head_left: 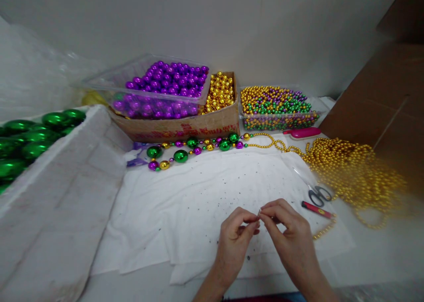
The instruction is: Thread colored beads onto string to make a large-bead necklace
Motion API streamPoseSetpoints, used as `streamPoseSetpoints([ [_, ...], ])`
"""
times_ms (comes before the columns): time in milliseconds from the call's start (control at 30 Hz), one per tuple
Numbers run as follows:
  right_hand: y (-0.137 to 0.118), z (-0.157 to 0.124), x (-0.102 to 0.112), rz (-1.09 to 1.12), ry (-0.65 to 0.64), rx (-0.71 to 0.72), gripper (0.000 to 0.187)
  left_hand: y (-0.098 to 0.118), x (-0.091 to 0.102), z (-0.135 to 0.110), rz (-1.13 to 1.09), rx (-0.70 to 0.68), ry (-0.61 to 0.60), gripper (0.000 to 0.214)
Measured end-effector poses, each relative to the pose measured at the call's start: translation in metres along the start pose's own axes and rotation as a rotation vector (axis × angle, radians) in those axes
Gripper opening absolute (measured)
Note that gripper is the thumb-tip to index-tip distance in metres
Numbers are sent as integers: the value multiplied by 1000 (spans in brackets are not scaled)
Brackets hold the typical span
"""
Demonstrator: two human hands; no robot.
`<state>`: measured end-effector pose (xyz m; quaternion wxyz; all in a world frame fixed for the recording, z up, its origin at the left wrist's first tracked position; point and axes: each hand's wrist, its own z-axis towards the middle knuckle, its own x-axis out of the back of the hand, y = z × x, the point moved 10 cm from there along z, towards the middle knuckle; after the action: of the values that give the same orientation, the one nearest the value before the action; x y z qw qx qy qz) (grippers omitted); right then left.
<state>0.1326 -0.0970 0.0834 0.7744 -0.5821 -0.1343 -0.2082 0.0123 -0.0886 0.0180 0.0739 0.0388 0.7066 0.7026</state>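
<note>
My left hand (236,238) and my right hand (288,231) meet over a white cloth (198,191), fingertips pinched together on something tiny that I cannot make out, perhaps a thread end. A strand of small gold beads (326,229) lies just right of my right hand. Farther back on the cloth lies a strung length of green, purple and gold beads (195,147), joined to a thin gold strand that runs to a large heap of gold bead strands (354,169) at the right.
Scissors (318,194) and a red lighter (316,210) lie right of my hands. At the back stand a clear tub of purple balls (162,88), a cardboard box of gold balls (220,92), a tub of mixed small beads (276,105) and a pink tool (303,133). Green balls (26,141) fill a white box at left.
</note>
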Motion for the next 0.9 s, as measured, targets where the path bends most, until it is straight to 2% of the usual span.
streamPoseSetpoints([
  [467,1,0,4,34,7,-14,14,7,-3,-2,47,-56,-18,10],
  [900,10,1,3,155,-15,-104,11,8,-5,-3,83,-79,-31,11],
])
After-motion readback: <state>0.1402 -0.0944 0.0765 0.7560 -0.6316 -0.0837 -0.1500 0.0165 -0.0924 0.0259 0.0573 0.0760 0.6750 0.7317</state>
